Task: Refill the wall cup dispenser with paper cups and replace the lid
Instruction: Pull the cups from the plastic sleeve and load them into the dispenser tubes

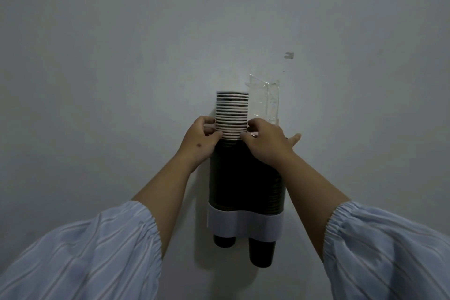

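Striped blue-white sleeves fill both lower corners of the frame, bare forearms reaching up to frame centre. Left hand (203, 137), centre-left, is curled with fingertips pinched on the left side of the cup stack (232, 114), near its lowest visible rims. Stack sits dead centre between the hands, long axis vertical, white rims banded one above another, upper part standing proud above the dispenser (246, 178). Dispenser is a dark double tube on the grey wall (97, 56), white band (244, 224) across its lower part, cup bottoms poking out below; stack goes into the left tube. Right hand (266, 141), centre-right, grips the right side of the stack the same way, thumb stuck out to the right. Both hands equally near, one each side. Judgement: next move is straight down along the stack axis, pushing cups further into the tube. Clear plastic piece (264, 100) sits upper right of the stack against the wall; cannot tell if it's the lid.
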